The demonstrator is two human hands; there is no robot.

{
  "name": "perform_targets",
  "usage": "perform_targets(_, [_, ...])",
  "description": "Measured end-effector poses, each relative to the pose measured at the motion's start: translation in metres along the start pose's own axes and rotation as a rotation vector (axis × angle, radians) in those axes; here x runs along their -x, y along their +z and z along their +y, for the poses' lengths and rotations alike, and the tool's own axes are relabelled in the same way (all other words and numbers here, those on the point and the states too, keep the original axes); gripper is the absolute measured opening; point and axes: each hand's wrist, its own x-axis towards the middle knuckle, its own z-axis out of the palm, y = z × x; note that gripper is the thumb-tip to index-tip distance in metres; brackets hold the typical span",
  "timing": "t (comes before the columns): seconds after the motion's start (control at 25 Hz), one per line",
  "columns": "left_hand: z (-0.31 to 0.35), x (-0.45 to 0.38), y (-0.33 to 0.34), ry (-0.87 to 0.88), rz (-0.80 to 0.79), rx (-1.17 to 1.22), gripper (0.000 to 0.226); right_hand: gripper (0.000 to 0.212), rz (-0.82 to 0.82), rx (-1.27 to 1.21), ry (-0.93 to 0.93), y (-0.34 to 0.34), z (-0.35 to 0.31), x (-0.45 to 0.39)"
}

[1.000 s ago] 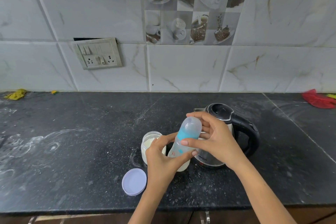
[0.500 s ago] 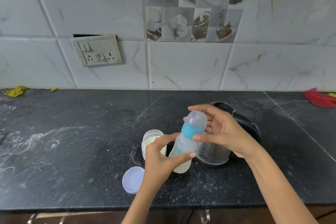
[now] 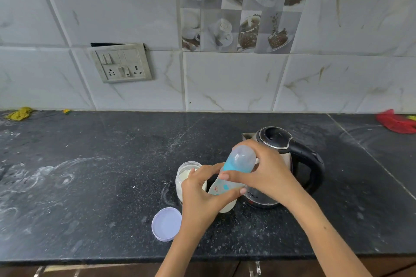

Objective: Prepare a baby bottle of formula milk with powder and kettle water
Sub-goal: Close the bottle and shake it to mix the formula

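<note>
The baby bottle (image 3: pixel 227 186) has a clear body, milky liquid at the bottom, a blue ring and a clear cap (image 3: pixel 242 157). It leans with its top to the right. My left hand (image 3: pixel 202 195) grips its lower body. My right hand (image 3: pixel 263 173) is closed around the blue ring and cap. An open jar of white powder (image 3: pixel 184 177) stands just left of the bottle, partly hidden by my left hand. The steel kettle (image 3: pixel 281 164) with a black lid and handle stands behind my right hand.
The jar's lilac lid (image 3: pixel 166 224) lies flat on the black stone counter (image 3: pixel 90 186), near the front edge. Powder smears mark the counter's left side. A yellow cloth (image 3: pixel 20 113) lies far left, a red cloth (image 3: pixel 396 122) far right, both against the tiled wall.
The bottle has tipped further to the right in my hands, and my right hand has shifted around the cap. The kettle lid shows again behind my fingers.
</note>
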Motion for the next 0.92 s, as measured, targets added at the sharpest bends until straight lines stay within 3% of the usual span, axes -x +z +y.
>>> perform_targets(0.08, [-0.001, -0.001, -0.002, -0.008, 0.018, 0.013, 0.043, 0.090, -0.194, -0.367, 0.016, -0.011, 0.010, -0.001])
perform_targets(0.16, [-0.004, -0.001, -0.004, -0.011, 0.032, 0.017, 0.044, 0.084, -0.312, -0.528, -0.025, -0.021, 0.014, 0.000])
perform_targets(0.32, [-0.004, 0.000, 0.001, -0.016, 0.047, 0.014, 0.042, 0.067, 0.017, -0.080, -0.013, 0.004, 0.004, 0.002])
perform_targets(0.36, [-0.004, 0.000, 0.002, -0.025, 0.038, 0.020, 0.042, 0.071, 0.009, -0.108, -0.018, 0.008, 0.003, 0.003])
perform_targets(0.44, [-0.002, -0.001, 0.001, -0.027, 0.030, 0.042, 0.042, 0.081, -0.177, -0.413, 0.007, 0.002, 0.009, 0.003])
perform_targets(0.52, [-0.001, -0.001, 0.000, -0.013, 0.042, 0.044, 0.042, 0.078, -0.247, -0.582, 0.012, -0.005, 0.010, 0.005])
perform_targets(0.6, [0.000, 0.000, 0.002, -0.008, 0.050, 0.025, 0.039, 0.059, -0.051, -0.344, 0.020, 0.006, 0.010, 0.004])
perform_targets(0.68, [-0.001, 0.001, 0.005, -0.018, 0.053, 0.015, 0.034, 0.061, 0.084, -0.104, 0.071, 0.019, 0.001, 0.006])
perform_targets(0.72, [-0.001, 0.001, 0.005, -0.022, 0.053, 0.018, 0.034, 0.067, 0.039, -0.135, 0.077, 0.021, 0.001, 0.007])
perform_targets(0.84, [0.000, -0.003, 0.001, -0.013, 0.051, 0.022, 0.040, 0.073, -0.248, -0.626, 0.137, -0.001, 0.003, 0.008])
perform_targets(0.92, [0.000, -0.004, 0.001, -0.012, 0.063, 0.002, 0.043, 0.059, -0.147, -0.608, 0.094, -0.002, 0.004, 0.007])
